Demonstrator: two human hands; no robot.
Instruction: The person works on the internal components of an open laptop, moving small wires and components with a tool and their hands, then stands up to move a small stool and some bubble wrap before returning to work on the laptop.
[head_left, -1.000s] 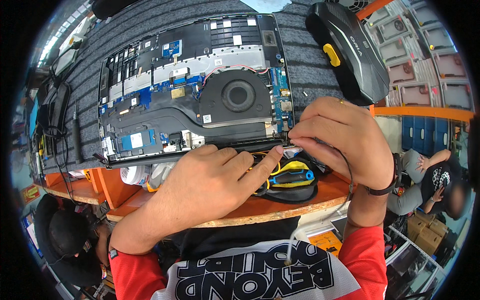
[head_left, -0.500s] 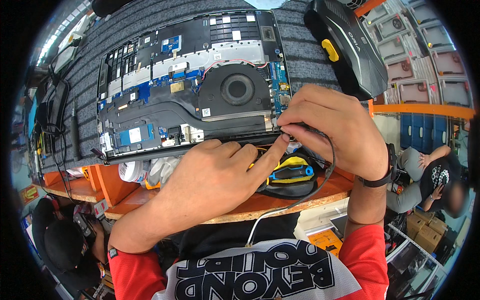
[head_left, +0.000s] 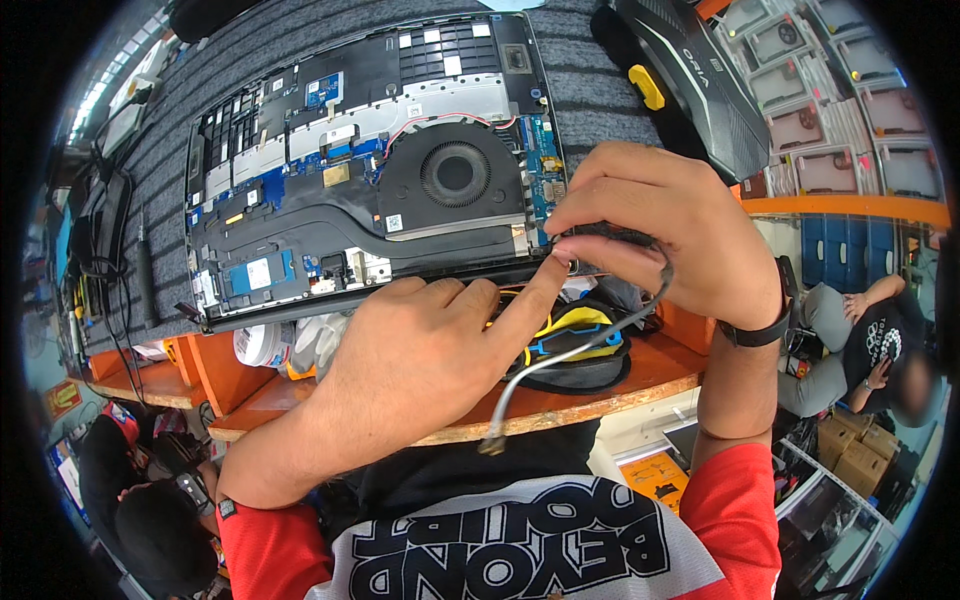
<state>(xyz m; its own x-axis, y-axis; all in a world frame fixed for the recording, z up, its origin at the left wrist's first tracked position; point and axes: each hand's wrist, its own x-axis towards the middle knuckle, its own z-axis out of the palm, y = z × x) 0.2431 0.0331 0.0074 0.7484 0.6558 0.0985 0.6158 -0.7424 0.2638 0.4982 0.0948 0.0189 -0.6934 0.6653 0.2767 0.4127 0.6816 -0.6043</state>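
An opened laptop base [head_left: 300,215] lies on the bench, its black fan [head_left: 456,178], dark heat pipe and blue circuit boards bare. My right hand [head_left: 665,235] pinches a thin cable [head_left: 590,345] between thumb and fingers at the base's near right corner. From there the cable loops down, black turning to grey, and its connector end hangs free over the bench edge. My left hand [head_left: 430,360] rests across the base's near edge, index finger stretched to the right. That fingertip meets my right fingertips; the exact contact point is hidden.
A black box-like case with a yellow clip [head_left: 647,88] stands at the far right. A screwdriver [head_left: 146,265] and dark cables lie at left. Below the bench top, an orange shelf [head_left: 655,375] holds a yellow-and-black tool and a white tub [head_left: 262,345]. Other people sit at both sides.
The cable's free end has swung up, away from my shirt. The laptop and both hands appear slightly farther left and up in the view. My right hand keeps its pinch.
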